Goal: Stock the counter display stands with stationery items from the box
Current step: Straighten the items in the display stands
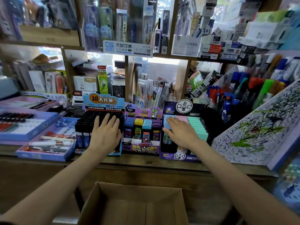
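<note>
Cardboard box (138,192) sitting below counter (146,162) | we are resting left hand (105,133), fingers straight, on black packs (86,122) in left stand (103,101) | right hand (181,133), fingers straight, on pastel packs (196,125) in right stand (180,155)

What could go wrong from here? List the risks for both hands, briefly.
1. The left hand lies flat on the packed black cases; a hard press may tip or jam a row.
2. The right hand lies on the pastel cases; their stand sits near the counter edge and might slide off toward the box.
3. The middle stand sits close between both and could get nudged.
</note>
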Demonstrator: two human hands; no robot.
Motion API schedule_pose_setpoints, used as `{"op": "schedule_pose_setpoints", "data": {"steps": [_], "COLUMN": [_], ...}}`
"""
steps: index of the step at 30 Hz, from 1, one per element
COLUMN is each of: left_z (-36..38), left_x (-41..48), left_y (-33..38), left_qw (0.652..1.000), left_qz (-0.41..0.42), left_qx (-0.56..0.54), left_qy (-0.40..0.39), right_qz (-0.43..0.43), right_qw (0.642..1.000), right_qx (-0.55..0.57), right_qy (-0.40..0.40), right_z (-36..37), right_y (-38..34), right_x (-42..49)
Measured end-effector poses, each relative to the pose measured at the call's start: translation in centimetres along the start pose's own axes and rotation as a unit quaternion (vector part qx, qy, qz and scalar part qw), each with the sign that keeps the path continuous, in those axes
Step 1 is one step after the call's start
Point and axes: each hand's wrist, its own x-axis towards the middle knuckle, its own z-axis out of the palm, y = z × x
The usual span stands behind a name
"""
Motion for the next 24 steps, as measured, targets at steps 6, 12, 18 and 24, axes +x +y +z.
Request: {"op": "schedule_pose_setpoints", "data": {"steps": [6, 12, 18, 24], "left_z": [-0.4, 0.3, 0.8, 0.3], "left_x": [3.2, 6.4, 6.9, 8.0], "left_y": [0.1, 0.2, 0.5, 0.4], "left_qw": [0.995, 0.978, 0.972, 0.963], "left_qz": [-0.070, -0.167, -0.195, -0.226], "left_qx": [-0.075, -0.106, -0.097, -0.101], "left_qy": [-0.014, -0.070, -0.087, -0.110], "right_qz": [0.001, 0.001, 0.001, 0.003], "right_qw": [1.000, 0.999, 0.998, 0.997], "right_qx": [0.002, -0.002, -0.008, -0.014], "right_qy": [0.019, 0.048, 0.058, 0.070], "right_z": [0.3, 0.8, 0.9, 1.0], "right_y": [0.0, 0.0, 0.0, -0.1], "right_x": [0.1, 0.0, -0.1, -0.2]}}
